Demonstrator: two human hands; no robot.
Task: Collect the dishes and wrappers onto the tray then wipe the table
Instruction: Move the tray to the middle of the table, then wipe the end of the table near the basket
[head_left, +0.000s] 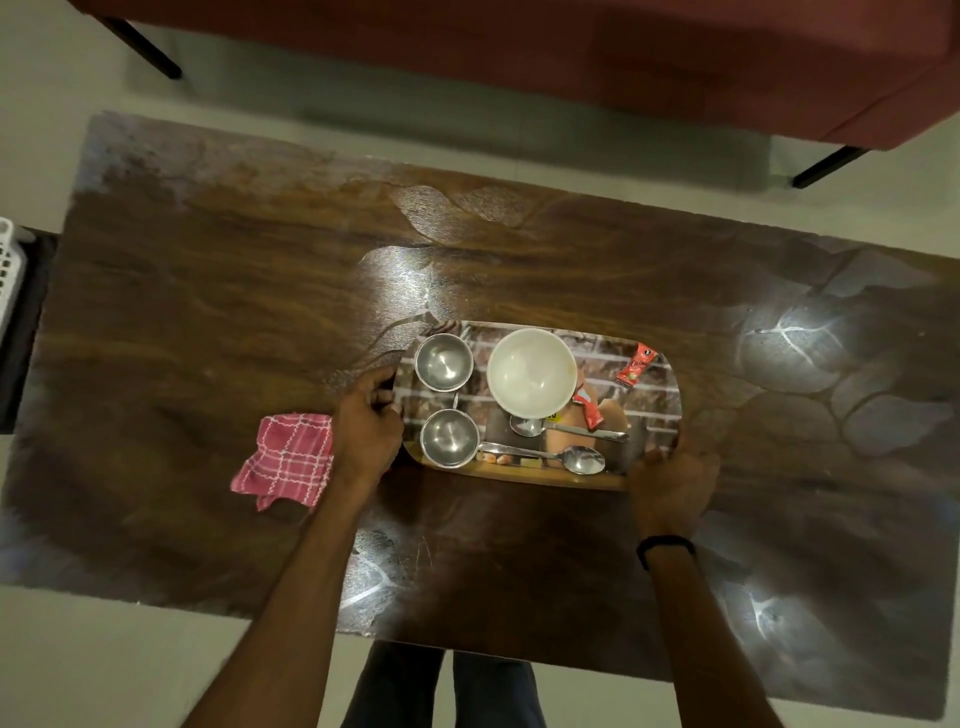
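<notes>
Grips the oval printed tray (661, 415) with left hand (368, 422) and right hand (673, 483) curled round its ends, likely freeing the dark wooden worktop (208, 338) for the pink checked cloth (291, 460) beside the left hand.

Open passage over the table (218, 322) left, right and beyond the tray (662, 410). On the tray, crowded: bowls (531, 371), spoons (582, 460), wrappers (635, 366) close together. Left end blocked by the left hand (366, 426) and the checked cloth (291, 457); near right corner by the right hand (672, 483).
</notes>
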